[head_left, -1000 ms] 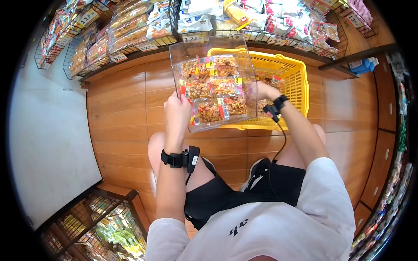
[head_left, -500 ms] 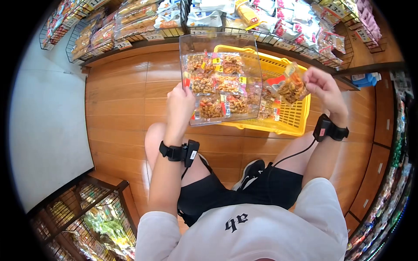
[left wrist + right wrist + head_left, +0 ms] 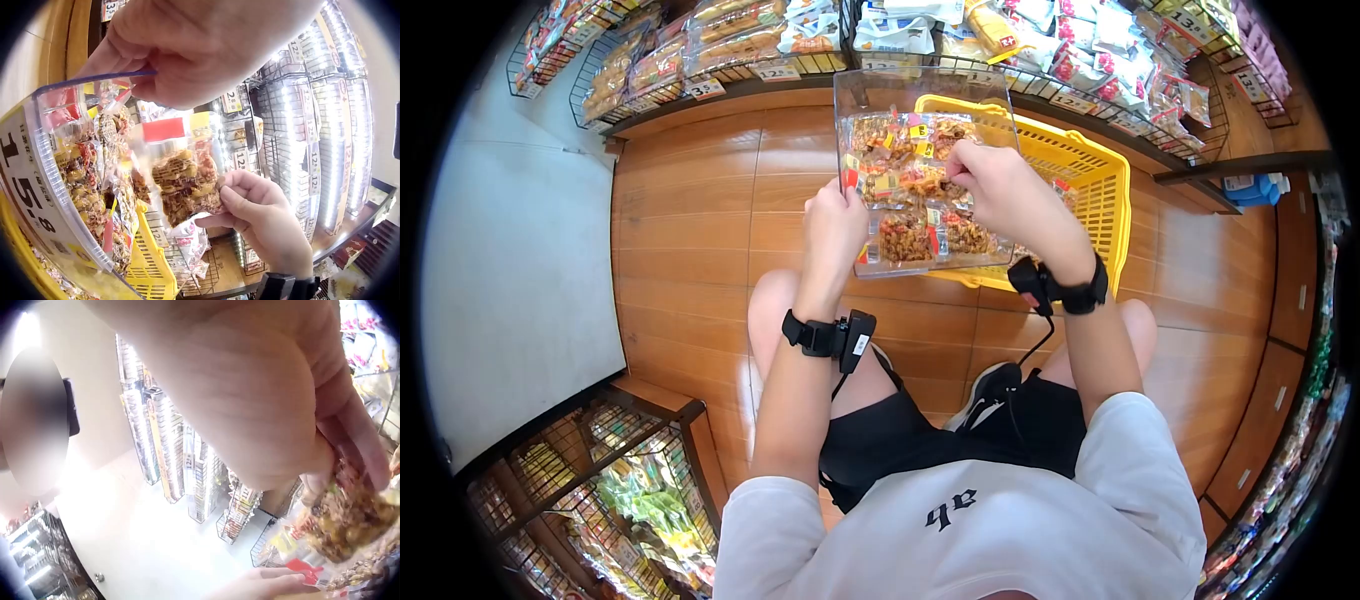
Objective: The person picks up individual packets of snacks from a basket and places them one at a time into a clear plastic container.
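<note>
My left hand [image 3: 835,228] grips the left wall of a clear plastic box [image 3: 878,92]. Packets of a nutty brown snack [image 3: 905,238] lie in rows inside it. Over the box, my right hand [image 3: 1022,195] pinches one more packet [image 3: 184,181] by its edge between thumb and fingers. That packet has a red and yellow label and hangs upright in the left wrist view. A yellow basket [image 3: 1108,190] stands on the floor under the box's right side, partly hidden by the box and my right arm. A price card [image 3: 31,187] is on the box's outer face.
Wire shelf baskets [image 3: 780,72] full of bagged bread and snacks run along the far side. A blue bottle [image 3: 1250,188] stands at the right. Another snack rack [image 3: 635,490] is at the lower left, beside a white panel [image 3: 520,280].
My right hand came up out of the basket with a packet, swung out to the right, then carried it left over the box. My left hand keeps its grip on the box.
</note>
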`<state>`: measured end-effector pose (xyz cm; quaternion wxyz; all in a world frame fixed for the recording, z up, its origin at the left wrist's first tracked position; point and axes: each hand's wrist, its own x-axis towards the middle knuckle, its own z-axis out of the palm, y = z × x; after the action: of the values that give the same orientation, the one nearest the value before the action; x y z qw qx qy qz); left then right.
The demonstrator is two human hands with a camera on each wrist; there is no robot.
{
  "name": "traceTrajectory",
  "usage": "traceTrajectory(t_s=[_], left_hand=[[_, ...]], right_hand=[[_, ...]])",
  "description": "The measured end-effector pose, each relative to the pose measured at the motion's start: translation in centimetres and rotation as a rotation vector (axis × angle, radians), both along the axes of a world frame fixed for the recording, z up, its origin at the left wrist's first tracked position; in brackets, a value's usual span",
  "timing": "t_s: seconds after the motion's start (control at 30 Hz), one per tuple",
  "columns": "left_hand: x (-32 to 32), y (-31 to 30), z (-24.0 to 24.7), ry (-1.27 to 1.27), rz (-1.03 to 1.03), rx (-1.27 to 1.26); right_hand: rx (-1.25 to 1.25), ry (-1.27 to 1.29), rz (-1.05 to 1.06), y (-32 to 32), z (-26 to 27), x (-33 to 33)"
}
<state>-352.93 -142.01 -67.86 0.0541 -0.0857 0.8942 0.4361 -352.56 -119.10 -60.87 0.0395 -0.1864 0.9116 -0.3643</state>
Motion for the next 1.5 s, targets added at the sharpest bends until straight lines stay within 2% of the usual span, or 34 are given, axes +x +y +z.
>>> traceTrajectory(t_s=[0.03, 0.1, 0.17, 0.27, 0.37, 0.4, 0.5, 0.53, 0.63, 0.77, 0.8, 0.87, 1.0, 1.1, 1.17, 1.23, 1.3, 1.37, 1.43, 1.5], left_hand=[[-0.1, -0.1, -0.4, 0.019, -0.007, -0.02], [-0.2, -0.3, -0.7, 0.048, -0.011, -0.041], [-0.2, -0.3, -0.8, 0.062, -0.001, -0.046], [-0.3, -0.3, 0.3, -0.092, 0.015, 0.07], [-0.3, -0.4, 0.1, -0.037, -0.029, -0.022], [-0.2, -0.4, 0.1, -0.029, -0.03, -0.03], [-0.1, -0.1, 0.1, -0.018, -0.026, -0.039], [-0.1, -0.1, 0.2, -0.023, -0.014, -0.036], [-0.5, -0.2, 0.0, -0.022, 0.015, -0.014], [-0.3, -0.3, -1.0, 0.089, 0.022, -0.107], [-0.2, -0.1, -0.4, 0.053, 0.027, -0.083], [-0.1, 0.3, 1.1, -0.014, 0.034, -0.035], [-0.3, 0.1, 0.9, -0.07, 0.088, 0.062], [-0.9, -0.7, -0.3, -0.01, 0.079, 0.01], [-0.8, -0.7, -1.1, 0.009, 0.076, -0.033], [-0.6, -0.5, 0.5, -0.06, 0.083, 0.013], [-0.6, -0.2, 0.4, -0.094, 0.071, 0.031], [-0.7, -0.8, -0.5, -0.084, 0.059, -0.008], [-0.8, -0.8, 0.0, -0.081, 0.03, -0.093], [-0.9, -1.3, -1.3, -0.02, 0.008, -0.103]], right_hand=[[-0.03, 0.079, -0.021, -0.1, -0.2, 0.7], [-0.018, 0.242, 0.121, -1.1, -2.2, 2.5], [-0.019, 0.076, 0.083, -2.6, -4.4, 5.4], [-0.095, 0.307, 0.247, -2.6, -6.1, 6.9], [-0.052, -0.008, 0.173, -1.8, -5.3, 6.1], [-0.052, -0.043, 0.099, -1.6, -5.3, 5.5], [-0.155, 0.108, -0.138, -3.5, -7.0, 3.9], [-0.147, 0.162, -0.094, -4.2, -7.5, 3.7], [-0.037, 0.065, 0.122, -4.6, -7.3, 3.4], [-0.102, 0.12, 0.246, -3.6, -7.6, 2.0], [-0.11, 0.1, 0.298, -3.5, -7.6, 1.7], [-0.149, 0.048, 0.333, -3.7, -8.5, 1.6], [-0.149, -0.001, 0.319, -4.5, -8.5, 1.9], [-0.161, 0.268, 0.243, -3.0, -5.2, 2.2], [-0.215, 0.372, 0.061, -0.2, -1.0, 1.8], [-0.3, 0.438, -0.266, 4.2, 2.6, 1.6], [-0.777, 0.345, -0.631, 8.5, 2.8, 0.7], [-0.633, 0.349, -0.74, 14.1, -0.6, -1.5], [-0.203, 0.078, -0.819, 17.9, -7.0, -2.8], [-0.1, -0.626, -0.718, 17.4, -11.7, -2.7]])
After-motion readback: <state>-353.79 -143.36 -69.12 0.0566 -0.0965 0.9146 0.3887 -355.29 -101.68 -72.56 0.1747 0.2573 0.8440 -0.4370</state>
